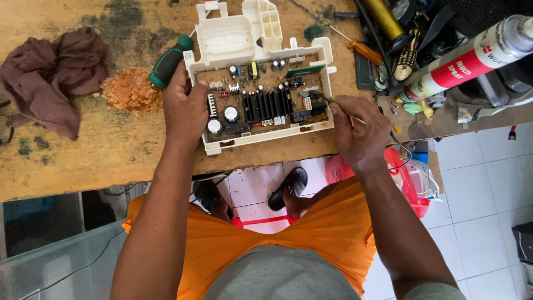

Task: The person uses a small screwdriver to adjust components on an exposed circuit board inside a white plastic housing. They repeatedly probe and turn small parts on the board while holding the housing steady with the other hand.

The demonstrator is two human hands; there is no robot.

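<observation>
Right hand [358, 130] hides probe [345, 111] (tip unclear) on circuit board [261, 97].

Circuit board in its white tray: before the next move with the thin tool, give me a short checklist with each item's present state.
1. Circuit board seated in the white plastic tray: ok, it lies flat inside the walls.
2. Tray steadied: ok, the left hand presses on its left edge.
3. Thin tool held: ok, the right hand has a closed grip on it, tip at the board's right side.
4. Tip touching a part: cannot tell, too small to see.
5. Green-handled screwdriver out of the way: ok, it lies on the wooden bench behind the left hand.
6. Board unpowered: cannot tell.
</observation>
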